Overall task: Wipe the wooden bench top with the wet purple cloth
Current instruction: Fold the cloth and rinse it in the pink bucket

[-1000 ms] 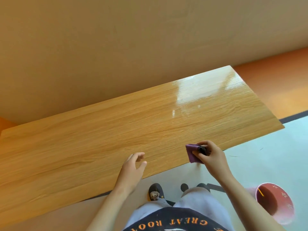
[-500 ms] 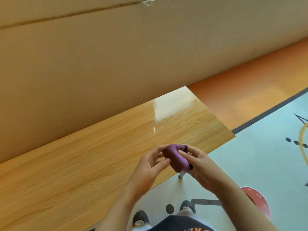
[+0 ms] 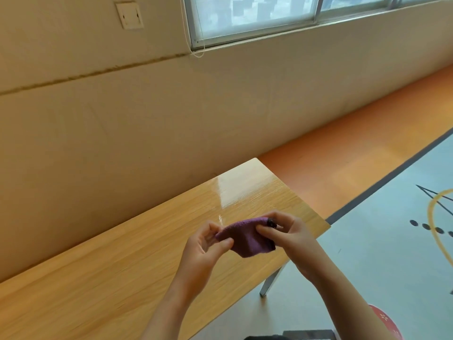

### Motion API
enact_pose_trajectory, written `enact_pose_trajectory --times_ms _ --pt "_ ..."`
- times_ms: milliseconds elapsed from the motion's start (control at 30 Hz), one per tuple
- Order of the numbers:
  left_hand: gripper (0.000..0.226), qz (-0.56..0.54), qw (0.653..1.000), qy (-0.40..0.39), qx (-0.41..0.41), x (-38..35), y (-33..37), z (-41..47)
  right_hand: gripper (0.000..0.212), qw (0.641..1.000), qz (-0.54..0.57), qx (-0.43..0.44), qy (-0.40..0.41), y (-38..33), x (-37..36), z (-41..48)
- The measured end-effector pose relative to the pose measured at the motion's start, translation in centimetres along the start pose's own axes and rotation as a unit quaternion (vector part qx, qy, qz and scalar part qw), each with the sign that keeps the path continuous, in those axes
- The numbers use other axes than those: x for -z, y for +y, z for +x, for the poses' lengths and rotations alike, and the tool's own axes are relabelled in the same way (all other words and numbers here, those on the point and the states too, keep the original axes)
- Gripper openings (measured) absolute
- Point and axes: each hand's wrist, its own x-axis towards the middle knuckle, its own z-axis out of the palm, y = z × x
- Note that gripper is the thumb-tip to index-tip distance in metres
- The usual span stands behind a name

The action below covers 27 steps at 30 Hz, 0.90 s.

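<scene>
Both hands hold the purple cloth point(image 3: 247, 239) between them in the lower middle of the frame. The left hand point(image 3: 203, 249) pinches its left end between thumb and fingertips. The right hand point(image 3: 294, 241) pinches its upper right edge the same way. The cloth is stretched a little, so its long axis runs left to right, roughly along the near edge of the worktop point(image 3: 122, 266).

It hangs in front of the right end of the worktop, close to the near edge. It looks lifted off the wood, not laid on it, though the angle does not settle that. To start wiping, the cloth has to go down and away from the person. The glossy patch lies toward the far right corner, up and slightly left of the right hand, which is the nearer one to that end.

A small dark thing shows at the right fingertips; what it is cannot be made out. The worktop runs out of the frame at lower left. A red bucket point(image 3: 382, 322) is cut off at the lower right edge.
</scene>
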Motion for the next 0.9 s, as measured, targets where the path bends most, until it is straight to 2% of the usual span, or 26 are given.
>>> enact_pose_trajectory --times_ms 200,333,567,767,900 --pt "0.017 0.015 1.0 0.011 0.019 1.2 -0.3 0.3 0.007 0.998 -0.041 0.018 0.033 -0.1 -0.2 0.4" --pt "0.027 0.005 0.999 -0.018 0.035 1.6 0.0 0.3 0.009 0.998 -0.032 0.03 0.037 -0.5 -1.0 0.5" --pt "0.008 0.005 0.998 -0.061 0.008 2.4 0.5 0.3 0.022 0.998 -0.054 0.025 0.016 -0.7 -2.3 0.7" --pt "0.022 -0.018 0.999 -0.014 -0.024 4.2 0.5 -0.4 0.023 0.995 -0.085 0.051 0.024 -0.6 -4.2 0.6" --pt "0.021 0.007 0.999 0.005 -0.036 5.3 -0.5 -1.0 0.021 0.989 -0.123 0.077 0.039 -0.4 -5.6 0.7"
